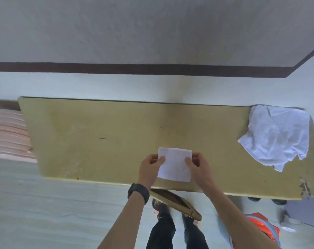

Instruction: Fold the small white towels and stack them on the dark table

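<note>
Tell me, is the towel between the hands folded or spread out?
Folded: the towel is a small neat rectangle, pinched by the left hand and right hand.

The folded towel (174, 167) hides fingertips of left hand (149, 169) and right hand (199, 168); the orange object (262, 227) is blurred.

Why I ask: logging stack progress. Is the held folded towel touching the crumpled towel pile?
Apart. The head view shows bare table between the folded towel, pinched by left hand and right hand, and the crumpled towel pile.

folded towel (174, 166) on table (98, 137) near front edge, betw both hands; towel pile (274, 137) far right.
</note>
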